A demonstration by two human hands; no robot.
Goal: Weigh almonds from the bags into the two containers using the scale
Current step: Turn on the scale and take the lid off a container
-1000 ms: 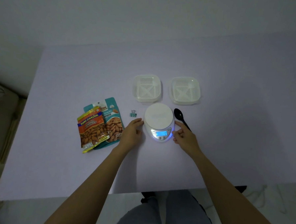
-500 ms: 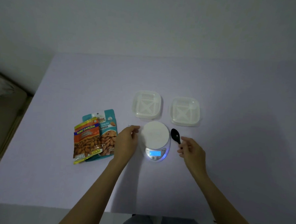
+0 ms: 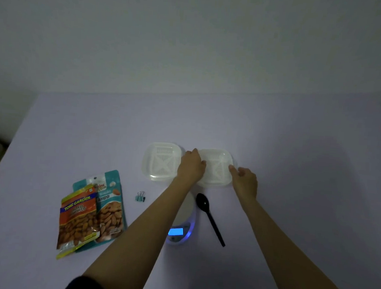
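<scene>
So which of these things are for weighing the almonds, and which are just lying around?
For the job: orange Tong Garden almond bag, teal almond bag, left container, right container held by left hand and right hand, digital scale, black spoon.
Just lying about: teal binder clip.

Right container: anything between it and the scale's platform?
No object blocks it. The black spoon lies just right of the scale, its bowl near the front edge of the right container, so a slide could nudge it. The forearm of the left hand crosses over the platform.
</scene>
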